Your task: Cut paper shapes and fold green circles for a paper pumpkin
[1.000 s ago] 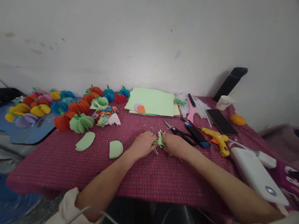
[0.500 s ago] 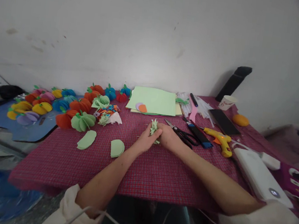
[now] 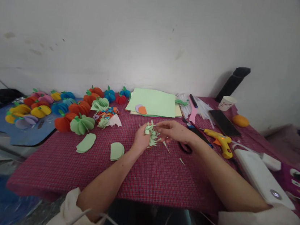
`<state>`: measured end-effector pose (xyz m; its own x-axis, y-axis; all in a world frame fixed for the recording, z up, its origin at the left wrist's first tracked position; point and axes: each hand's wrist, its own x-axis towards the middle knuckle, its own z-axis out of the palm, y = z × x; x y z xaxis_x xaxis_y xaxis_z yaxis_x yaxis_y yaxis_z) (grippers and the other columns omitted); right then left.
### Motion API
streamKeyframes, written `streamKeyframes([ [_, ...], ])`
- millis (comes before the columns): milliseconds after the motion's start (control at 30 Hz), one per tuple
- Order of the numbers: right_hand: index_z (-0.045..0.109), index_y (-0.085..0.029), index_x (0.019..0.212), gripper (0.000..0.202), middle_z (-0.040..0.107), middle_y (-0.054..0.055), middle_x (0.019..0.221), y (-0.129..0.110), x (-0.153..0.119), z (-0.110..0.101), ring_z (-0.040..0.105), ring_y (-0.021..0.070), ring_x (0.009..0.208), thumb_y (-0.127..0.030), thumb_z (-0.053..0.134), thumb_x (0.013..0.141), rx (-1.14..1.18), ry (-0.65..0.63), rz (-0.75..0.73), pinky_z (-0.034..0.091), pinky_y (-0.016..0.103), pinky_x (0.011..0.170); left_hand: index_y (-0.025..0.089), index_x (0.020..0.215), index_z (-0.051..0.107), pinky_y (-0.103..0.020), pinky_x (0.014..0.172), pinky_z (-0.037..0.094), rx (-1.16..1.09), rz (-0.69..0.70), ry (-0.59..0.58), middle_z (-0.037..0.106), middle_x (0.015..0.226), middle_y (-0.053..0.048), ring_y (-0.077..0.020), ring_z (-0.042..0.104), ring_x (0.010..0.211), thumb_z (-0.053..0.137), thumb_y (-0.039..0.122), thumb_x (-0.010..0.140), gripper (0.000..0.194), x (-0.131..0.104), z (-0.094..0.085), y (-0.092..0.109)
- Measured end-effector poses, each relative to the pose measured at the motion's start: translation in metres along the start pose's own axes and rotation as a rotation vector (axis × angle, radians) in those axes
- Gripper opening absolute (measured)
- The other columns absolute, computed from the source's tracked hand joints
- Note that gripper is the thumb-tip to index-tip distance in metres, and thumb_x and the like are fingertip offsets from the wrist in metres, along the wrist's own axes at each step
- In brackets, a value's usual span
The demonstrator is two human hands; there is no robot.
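Observation:
Light green paper scraps (image 3: 152, 137) lie in a loose pile between my hands, over the middle of the table. My left hand (image 3: 141, 137) is curled around their left side and grips some of them. Just to the right, my right hand (image 3: 173, 130) is held above the pile's edge with its fingers apart. A thin green sliver (image 3: 182, 161) has landed on the cloth to the right. Black-handled scissors (image 3: 185, 148) are mostly hidden under my right hand and forearm. Left of my left forearm rests a small stack of rounded green paper pieces (image 3: 117, 151).
Paper pumpkins (image 3: 82, 124) in several colours crowd the left side, beside a multicoloured scrap heap (image 3: 107, 116). Green sheets (image 3: 153, 102) lie at the back. A yellow glue gun (image 3: 221, 141), a phone (image 3: 224, 123), a paper cup (image 3: 227, 103) and a white power bank (image 3: 261, 177) occupy the right.
My hands were pressed together around the green scraps. Now my right hand has come away to the right with fingers spread, the scraps have loosened, and some slivers have fallen on the cloth.

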<state>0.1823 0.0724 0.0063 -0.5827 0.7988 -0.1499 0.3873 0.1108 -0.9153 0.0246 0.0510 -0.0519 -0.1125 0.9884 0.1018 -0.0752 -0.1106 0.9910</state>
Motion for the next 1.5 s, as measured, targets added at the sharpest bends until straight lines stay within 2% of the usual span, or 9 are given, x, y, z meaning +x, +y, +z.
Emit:
streamKeyframes([
  [100, 0.056, -0.015, 0.105, 0.031, 0.067, 0.006, 0.081, 0.017, 0.017, -0.012, 0.060, 0.0135, 0.060, -0.021, 0.047, 0.076, -0.238, 0.159, -0.002, 0.049, 0.024, 0.054, 0.018, 0.080, 0.059, -0.019, 0.050, 0.036, 0.072, 0.050, 0.051, 0.055, 0.066, 0.001, -0.0091, 0.047, 0.056, 0.049, 0.016, 0.068, 0.015, 0.007, -0.009, -0.003],
  [267, 0.053, -0.012, 0.114, 0.048, 0.058, 0.010, 0.114, 0.036, 0.042, 0.001, 0.054, 0.0192, 0.101, -0.006, 0.046, 0.067, -0.701, 0.193, -0.209, 0.041, 0.028, 0.088, 0.017, 0.067, 0.054, -0.017, 0.046, 0.030, 0.087, 0.047, 0.072, 0.050, 0.060, 0.003, -0.0075, 0.042, 0.051, 0.044, 0.011, 0.064, 0.012, 0.013, -0.015, -0.006],
  [367, 0.054, -0.012, 0.113, 0.050, 0.057, 0.011, 0.115, 0.032, 0.048, 0.018, 0.051, 0.0197, 0.105, -0.003, 0.047, 0.065, -0.742, 0.137, -0.267, 0.036, 0.029, 0.090, 0.017, 0.065, 0.052, -0.017, 0.044, 0.028, 0.080, 0.043, 0.066, 0.047, 0.057, 0.004, -0.0072, 0.040, 0.049, 0.044, 0.011, 0.062, 0.010, 0.014, -0.017, -0.007],
  [533, 0.062, -0.013, 0.087, 0.022, 0.063, 0.008, 0.091, 0.019, 0.040, 0.031, 0.055, 0.0174, 0.083, -0.013, 0.054, 0.067, -0.829, -0.070, -0.406, 0.039, 0.026, 0.078, 0.018, 0.067, 0.048, -0.017, 0.042, 0.029, 0.045, 0.032, 0.076, 0.044, 0.054, 0.005, -0.0072, 0.039, 0.045, 0.042, 0.013, 0.063, 0.008, 0.017, -0.022, -0.004],
  [667, 0.060, -0.014, 0.096, 0.030, 0.061, 0.008, 0.093, 0.014, 0.021, 0.034, 0.055, 0.0162, 0.077, -0.022, 0.056, 0.067, -0.935, -0.172, -0.447, 0.040, 0.024, 0.070, 0.018, 0.068, 0.049, -0.017, 0.043, 0.030, 0.023, 0.029, 0.088, 0.045, 0.056, 0.005, -0.0067, 0.040, 0.046, 0.043, 0.013, 0.063, 0.009, 0.017, -0.022, -0.004],
  [900, 0.064, -0.014, 0.083, 0.021, 0.066, 0.011, 0.083, 0.013, 0.016, 0.050, 0.059, 0.0183, 0.075, -0.016, 0.046, 0.073, -0.925, -0.016, -0.195, 0.039, 0.024, 0.066, 0.017, 0.067, 0.050, -0.017, 0.043, 0.030, -0.022, 0.004, 0.071, 0.046, 0.054, 0.005, -0.0065, 0.041, 0.045, 0.044, 0.013, 0.061, 0.010, 0.016, -0.020, -0.003],
  [1100, 0.065, -0.017, 0.074, 0.020, 0.066, 0.001, 0.067, 0.011, 0.011, 0.031, 0.057, 0.0110, 0.060, -0.012, 0.047, 0.070, -0.807, -0.016, -0.195, 0.037, 0.018, 0.056, 0.017, 0.069, 0.050, -0.017, 0.043, 0.031, -0.098, -0.043, 0.061, 0.048, 0.054, 0.005, -0.0069, 0.044, 0.044, 0.047, 0.014, 0.061, 0.009, 0.015, -0.020, -0.001],
  [1300, 0.061, -0.016, 0.086, 0.016, 0.064, 0.000, 0.073, 0.006, 0.020, 0.040, 0.053, 0.0102, 0.062, -0.019, 0.048, 0.076, -0.402, 0.369, -0.231, 0.037, 0.019, 0.057, 0.016, 0.069, 0.051, -0.020, 0.047, 0.037, -0.244, -0.184, -0.007, 0.052, 0.055, 0.003, -0.0081, 0.048, 0.046, 0.055, 0.019, 0.060, 0.010, 0.009, -0.009, 0.000],
  [1500, 0.066, -0.021, 0.079, 0.013, 0.062, 0.005, 0.084, 0.004, 0.025, 0.062, 0.046, 0.0195, 0.090, -0.024, 0.054, 0.078, -0.730, 0.445, -0.374, 0.032, 0.032, 0.079, 0.014, 0.065, 0.050, -0.021, 0.049, 0.040, -0.368, -0.282, -0.020, 0.053, 0.057, 0.002, -0.0084, 0.051, 0.049, 0.057, 0.027, 0.062, 0.015, 0.009, -0.006, 0.008],
])
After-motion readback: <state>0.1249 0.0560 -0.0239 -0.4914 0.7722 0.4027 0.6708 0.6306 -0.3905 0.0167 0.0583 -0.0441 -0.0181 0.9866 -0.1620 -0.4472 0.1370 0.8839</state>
